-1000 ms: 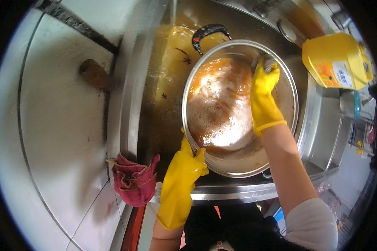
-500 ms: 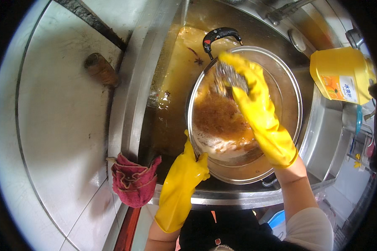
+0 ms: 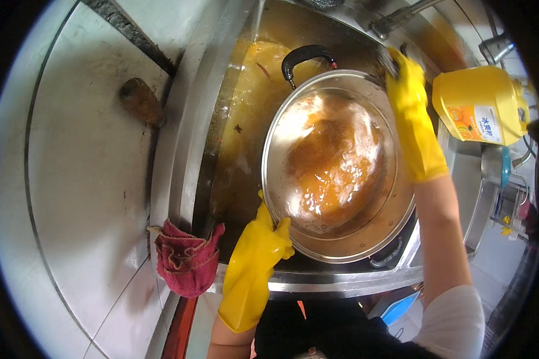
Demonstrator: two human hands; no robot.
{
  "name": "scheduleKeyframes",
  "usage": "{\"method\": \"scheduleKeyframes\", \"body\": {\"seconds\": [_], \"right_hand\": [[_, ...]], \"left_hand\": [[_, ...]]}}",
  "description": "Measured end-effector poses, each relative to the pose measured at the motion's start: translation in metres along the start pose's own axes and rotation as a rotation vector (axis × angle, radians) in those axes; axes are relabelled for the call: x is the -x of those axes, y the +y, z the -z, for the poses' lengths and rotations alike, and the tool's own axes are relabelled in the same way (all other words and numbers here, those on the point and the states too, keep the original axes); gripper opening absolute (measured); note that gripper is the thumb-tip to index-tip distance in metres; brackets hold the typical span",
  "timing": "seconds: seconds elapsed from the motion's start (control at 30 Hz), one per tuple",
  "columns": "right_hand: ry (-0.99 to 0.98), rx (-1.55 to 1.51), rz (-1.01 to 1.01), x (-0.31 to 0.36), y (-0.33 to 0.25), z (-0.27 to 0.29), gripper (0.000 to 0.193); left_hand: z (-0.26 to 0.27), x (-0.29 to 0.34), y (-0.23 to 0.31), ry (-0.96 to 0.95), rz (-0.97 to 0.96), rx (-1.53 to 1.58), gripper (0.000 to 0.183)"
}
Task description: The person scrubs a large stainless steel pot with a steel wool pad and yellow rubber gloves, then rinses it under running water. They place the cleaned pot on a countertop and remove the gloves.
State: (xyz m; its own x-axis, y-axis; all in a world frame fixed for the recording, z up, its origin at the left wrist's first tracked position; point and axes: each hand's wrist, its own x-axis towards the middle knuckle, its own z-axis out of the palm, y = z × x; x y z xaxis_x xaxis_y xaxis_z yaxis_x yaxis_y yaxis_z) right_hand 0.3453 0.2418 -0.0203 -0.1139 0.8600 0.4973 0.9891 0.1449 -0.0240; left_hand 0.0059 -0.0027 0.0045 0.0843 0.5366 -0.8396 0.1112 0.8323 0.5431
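A large steel bowl (image 3: 365, 236) tilts in a sink, holding foamy orange-brown water (image 3: 335, 164). My left hand (image 3: 268, 236), in a yellow rubber glove, grips the bowl's near left rim. My right hand (image 3: 403, 75), also in a yellow glove, is at the bowl's far right rim, closed on a dark scrubber (image 3: 388, 61) that is only partly visible. A thin stream of water (image 3: 254, 21) falls into the sink behind the bowl.
The steel sink (image 3: 233, 137) holds murky yellow water and a pot with a black handle (image 3: 305, 55). A red rag (image 3: 184, 257) lies on the sink's front left corner. A yellow jug (image 3: 476, 105) stands right. Grey counter (image 3: 72, 179) spreads left, with a brown lump (image 3: 139, 102).
My right hand has swept from inside the bowl up to its far right rim. The bowl's foamy water has shifted. My left hand keeps its grip on the rim.
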Motion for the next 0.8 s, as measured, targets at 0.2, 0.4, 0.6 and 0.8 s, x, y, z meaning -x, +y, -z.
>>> {"method": "scheduleKeyframes", "body": {"seconds": [0.2, 0.4, 0.6, 0.8], "right_hand": [[-0.375, -0.189, -0.111, 0.171, -0.024, 0.019, 0.039], [-1.016, -0.008, -0.704, 0.224, -0.087, -0.005, 0.086], [-0.5, -0.771, -1.388, 0.195, -0.04, 0.019, 0.052], [0.416, -1.002, -1.458, 0.112, -0.007, 0.006, 0.054]], "left_hand": [[0.0, 0.0, 0.002, 0.008, -0.002, -0.17, 0.058], [-0.001, 0.003, 0.003, 0.008, 0.038, -0.064, 0.049], [-0.006, 0.007, 0.009, 0.026, -0.001, -0.009, 0.043], [-0.005, 0.004, 0.005, 0.018, 0.0, -0.019, 0.043]]}}
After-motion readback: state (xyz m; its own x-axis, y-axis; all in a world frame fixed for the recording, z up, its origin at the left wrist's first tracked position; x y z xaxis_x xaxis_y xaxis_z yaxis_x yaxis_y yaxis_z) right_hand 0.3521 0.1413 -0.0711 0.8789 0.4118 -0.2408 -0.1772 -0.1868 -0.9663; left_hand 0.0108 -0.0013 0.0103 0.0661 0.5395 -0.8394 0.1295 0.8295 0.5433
